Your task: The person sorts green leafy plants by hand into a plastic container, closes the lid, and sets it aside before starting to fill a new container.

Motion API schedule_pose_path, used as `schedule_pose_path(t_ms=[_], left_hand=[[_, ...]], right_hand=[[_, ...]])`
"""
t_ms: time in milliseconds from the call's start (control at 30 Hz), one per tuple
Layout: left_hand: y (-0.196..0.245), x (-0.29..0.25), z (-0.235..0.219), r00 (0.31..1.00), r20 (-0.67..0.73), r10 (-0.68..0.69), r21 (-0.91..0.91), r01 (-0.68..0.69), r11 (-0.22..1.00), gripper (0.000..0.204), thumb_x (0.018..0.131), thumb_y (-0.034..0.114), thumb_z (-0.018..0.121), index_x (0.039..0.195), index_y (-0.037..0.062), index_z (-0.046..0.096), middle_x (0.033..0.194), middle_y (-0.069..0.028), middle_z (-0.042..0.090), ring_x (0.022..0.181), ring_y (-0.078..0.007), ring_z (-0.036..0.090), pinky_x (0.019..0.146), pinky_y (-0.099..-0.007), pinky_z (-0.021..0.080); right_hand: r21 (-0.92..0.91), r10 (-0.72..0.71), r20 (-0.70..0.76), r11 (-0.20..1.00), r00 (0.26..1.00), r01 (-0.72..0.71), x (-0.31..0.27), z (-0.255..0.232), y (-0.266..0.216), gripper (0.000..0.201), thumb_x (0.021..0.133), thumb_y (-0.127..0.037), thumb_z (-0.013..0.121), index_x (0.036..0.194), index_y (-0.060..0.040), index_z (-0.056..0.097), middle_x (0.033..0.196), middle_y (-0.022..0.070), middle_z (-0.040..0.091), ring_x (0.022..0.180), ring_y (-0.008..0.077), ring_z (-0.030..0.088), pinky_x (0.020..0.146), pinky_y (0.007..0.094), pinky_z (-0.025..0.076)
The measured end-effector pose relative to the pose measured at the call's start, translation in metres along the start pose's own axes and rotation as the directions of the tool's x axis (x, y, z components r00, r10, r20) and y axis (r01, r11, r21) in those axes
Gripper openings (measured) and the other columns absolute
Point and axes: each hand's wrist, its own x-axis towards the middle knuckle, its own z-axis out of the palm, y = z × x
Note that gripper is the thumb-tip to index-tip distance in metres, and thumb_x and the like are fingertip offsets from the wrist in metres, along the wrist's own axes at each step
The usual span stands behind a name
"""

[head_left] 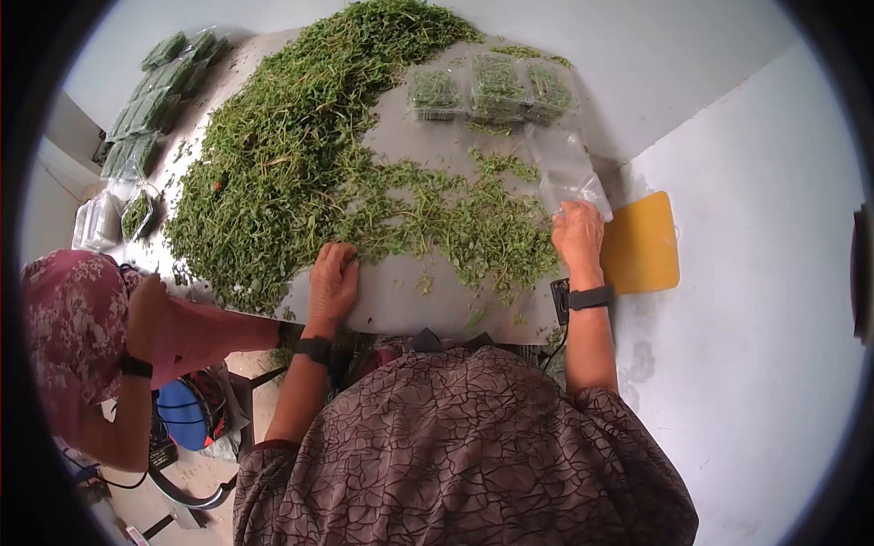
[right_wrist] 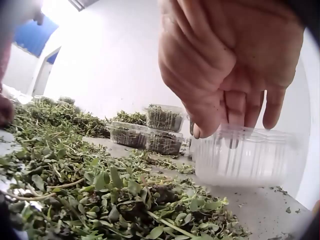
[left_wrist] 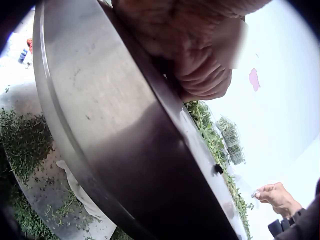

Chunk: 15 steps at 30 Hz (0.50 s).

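My right hand (head_left: 578, 238) is at the right side of the table. In the right wrist view the right hand (right_wrist: 232, 65) pinches the rim of a clear plastic container (right_wrist: 245, 160), thumb on one side and fingers inside. From the head view the clear plastic (head_left: 569, 168) extends beyond that hand. My left hand (head_left: 334, 284) rests at the table's front edge with its fingers loosely bent, holding nothing visible; the left wrist view shows the left hand (left_wrist: 185, 45) close up above the metal edge. Loose green sprigs (head_left: 410, 205) lie between the hands.
A large heap of greens (head_left: 282, 136) covers the table's left and back. Filled clear boxes (head_left: 498, 84) stand at the back right, more packs (head_left: 146, 109) at the far left. A yellow board (head_left: 645, 244) is at the right. Another person in pink (head_left: 82, 318) sits at the left.
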Motion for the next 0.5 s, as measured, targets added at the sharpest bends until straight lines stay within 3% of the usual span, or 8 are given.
schedule_pose_path(t_ms=[100, 167, 200, 267, 400, 467, 500], left_hand=[[-0.001, 0.001, 0.002, 1.000, -0.017, 0.022, 0.002, -0.022, 1.000, 0.018, 0.073, -0.004, 0.056, 0.090, 0.0038, 0.054, 0.079, -0.0099, 0.051, 0.066, -0.0258, 0.053, 0.061, -0.0345, 0.043], [-0.004, 0.000, 0.002, 0.999, -0.019, 0.034, 0.017, -0.034, 0.999, 0.018, 0.073, -0.004, 0.056, 0.090, 0.0040, 0.054, 0.079, -0.0099, 0.051, 0.067, -0.0259, 0.053, 0.061, -0.0345, 0.043], [-0.004, 0.000, 0.002, 0.999, -0.018, 0.039, 0.023, -0.039, 0.999, 0.018, 0.073, -0.003, 0.056, 0.090, 0.0041, 0.054, 0.079, -0.0100, 0.052, 0.067, -0.0262, 0.053, 0.061, -0.0347, 0.043], [-0.006, 0.000, 0.003, 0.999, -0.016, 0.039, 0.026, -0.038, 0.999, 0.018, 0.073, -0.003, 0.056, 0.090, 0.0042, 0.054, 0.079, -0.0100, 0.052, 0.067, -0.0265, 0.053, 0.061, -0.0349, 0.043], [-0.003, 0.001, 0.001, 0.999, -0.012, 0.047, 0.019, -0.046, 0.999, 0.018, 0.073, -0.003, 0.056, 0.089, 0.0041, 0.054, 0.079, -0.0102, 0.052, 0.068, -0.0270, 0.053, 0.062, -0.0352, 0.044], [-0.004, 0.000, 0.001, 0.999, -0.010, 0.043, 0.019, -0.043, 0.999, 0.018, 0.073, -0.004, 0.056, 0.089, 0.0041, 0.054, 0.079, -0.0101, 0.052, 0.068, -0.0270, 0.053, 0.062, -0.0352, 0.044], [-0.004, 0.001, 0.001, 0.999, -0.009, 0.038, 0.007, -0.038, 0.999, 0.018, 0.073, -0.004, 0.056, 0.089, 0.0041, 0.054, 0.079, -0.0102, 0.052, 0.068, -0.0272, 0.053, 0.061, -0.0352, 0.044]], right_hand=[[-0.016, -0.070, -0.044, 0.997, 0.997, 0.069, -0.007, -0.006, 0.003, 0.025, 0.071, -0.009, 0.066, 0.094, -0.0012, 0.066, 0.100, 0.0147, 0.064, 0.104, 0.0291, 0.055, 0.093, 0.0400, 0.038], [0.010, -0.081, -0.187, 0.996, 0.979, 0.084, -0.017, -0.011, -0.003, 0.027, 0.074, -0.009, 0.063, 0.100, 0.0002, 0.063, 0.107, 0.0172, 0.062, 0.106, 0.0310, 0.055, 0.094, 0.0419, 0.039], [0.007, -0.080, -0.182, 0.997, 0.980, 0.082, -0.023, -0.013, -0.005, 0.027, 0.074, -0.009, 0.063, 0.100, 0.0002, 0.063, 0.107, 0.0172, 0.062, 0.106, 0.0310, 0.055, 0.094, 0.0419, 0.039], [0.128, -0.012, -0.104, 0.991, 0.994, 0.025, -0.033, -0.016, -0.008, 0.029, 0.078, -0.011, 0.061, 0.104, 0.0012, 0.061, 0.111, 0.0188, 0.060, 0.108, 0.0334, 0.053, 0.092, 0.0440, 0.040], [0.154, 0.058, 0.058, 0.986, 0.997, -0.066, -0.055, -0.008, -0.016, 0.032, 0.080, -0.015, 0.060, 0.108, 0.0013, 0.059, 0.114, 0.0200, 0.058, 0.109, 0.0363, 0.052, 0.091, 0.0456, 0.041], [0.122, 0.204, 0.194, 0.966, 0.960, -0.230, -0.062, 0.002, -0.018, 0.037, 0.082, -0.018, 0.059, 0.114, 0.0011, 0.056, 0.120, 0.0217, 0.055, 0.111, 0.0382, 0.050, 0.093, 0.0457, 0.040], [0.119, 0.204, 0.199, 0.966, 0.959, -0.230, -0.065, 0.007, -0.019, 0.037, 0.082, -0.018, 0.059, 0.114, 0.0011, 0.056, 0.120, 0.0217, 0.055, 0.111, 0.0382, 0.050, 0.093, 0.0457, 0.040]])
